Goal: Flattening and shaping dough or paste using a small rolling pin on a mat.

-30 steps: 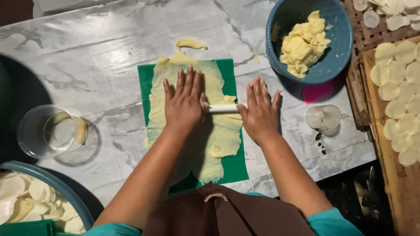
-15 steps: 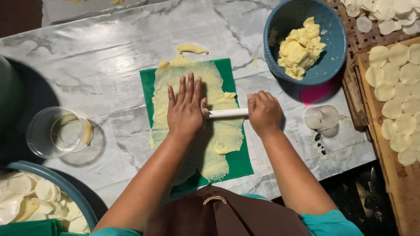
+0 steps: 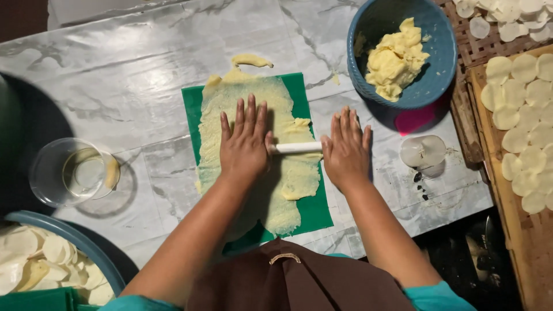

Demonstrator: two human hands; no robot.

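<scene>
A thin sheet of pale yellow dough [image 3: 253, 98] lies spread over a green mat [image 3: 316, 208] on the marble-patterned table. A white rolling pin [image 3: 296, 147] lies across the dough. My left hand [image 3: 244, 141] presses flat on the pin's left end, fingers spread. My right hand [image 3: 345, 148] rests palm down on the pin's right end, fingers straight and apart. Only the short middle of the pin shows between the two hands.
A blue bowl [image 3: 433, 86] with a lump of yellow dough [image 3: 394, 57] stands at the back right. A wooden board with round dough discs [image 3: 521, 121] runs along the right. A clear glass cup [image 3: 75, 173] sits left; a blue basin of discs [image 3: 40, 259] at lower left.
My right hand, curled around the pin's end half a second ago, now lies flat with fingers straight. Both hands and the pin sit slightly farther from me than then.
</scene>
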